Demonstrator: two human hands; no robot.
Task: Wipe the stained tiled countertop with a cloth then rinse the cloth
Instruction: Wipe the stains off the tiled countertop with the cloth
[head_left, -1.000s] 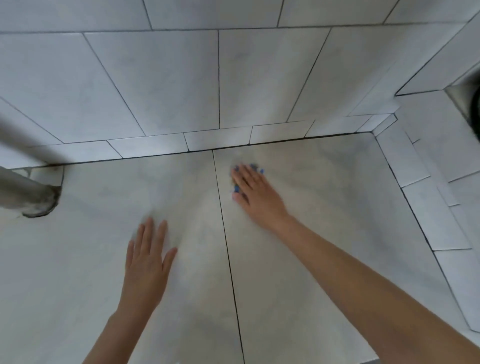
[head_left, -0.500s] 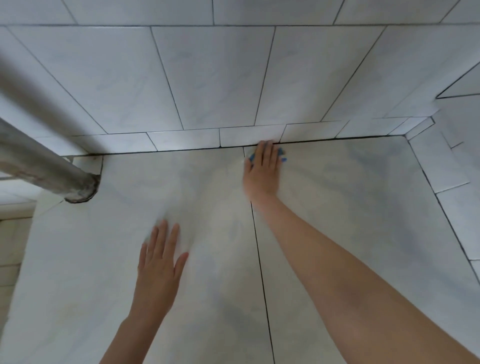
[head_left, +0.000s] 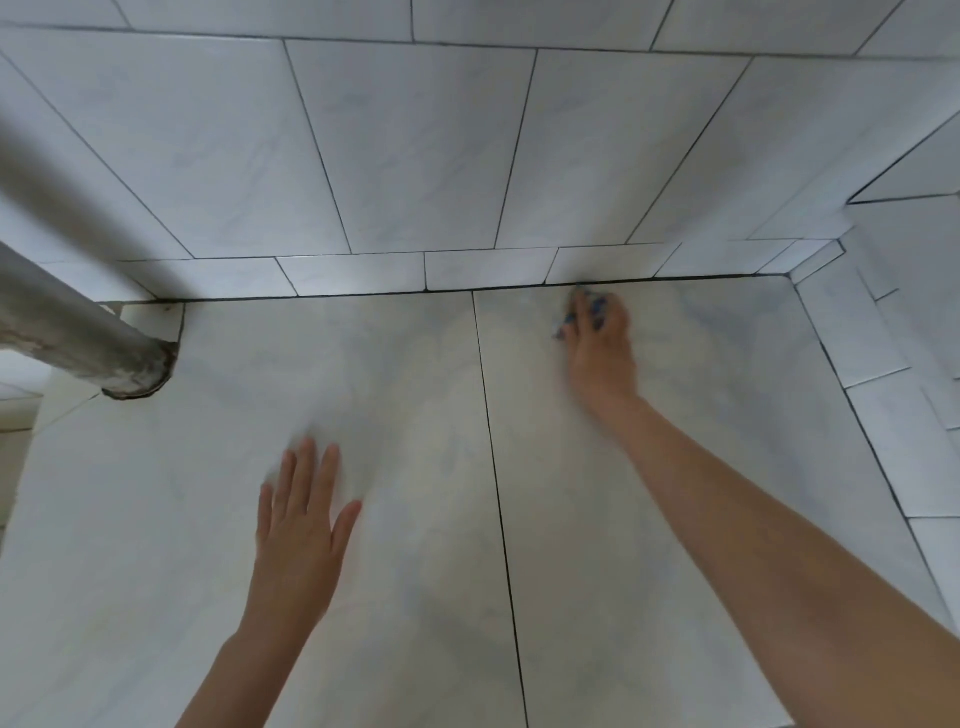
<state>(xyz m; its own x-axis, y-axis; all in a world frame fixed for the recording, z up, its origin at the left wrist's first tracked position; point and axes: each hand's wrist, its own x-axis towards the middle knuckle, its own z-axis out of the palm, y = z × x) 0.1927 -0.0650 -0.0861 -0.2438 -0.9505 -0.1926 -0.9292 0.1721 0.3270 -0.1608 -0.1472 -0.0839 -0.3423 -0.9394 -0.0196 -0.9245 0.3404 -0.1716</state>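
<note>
At the back of the pale, marble-patterned tiled countertop (head_left: 395, 395), just before the dark grout joint under the white tiled wall (head_left: 415, 156), the right hand (head_left: 600, 348) lies palm down on a small blue cloth (head_left: 587, 310). The fingers are curled over the cloth and press it onto the tile; only blue scraps show between and beside them, and the hand is blurred. The cloth sits just right of the dark seam that runs front to back between two large tiles. The left hand (head_left: 298, 525) rests flat nearer the front, left of that seam, fingers straight and slightly spread, holding nothing. A grey, scuffed metal pipe (head_left: 78, 332) meets the countertop at the far left.
</note>
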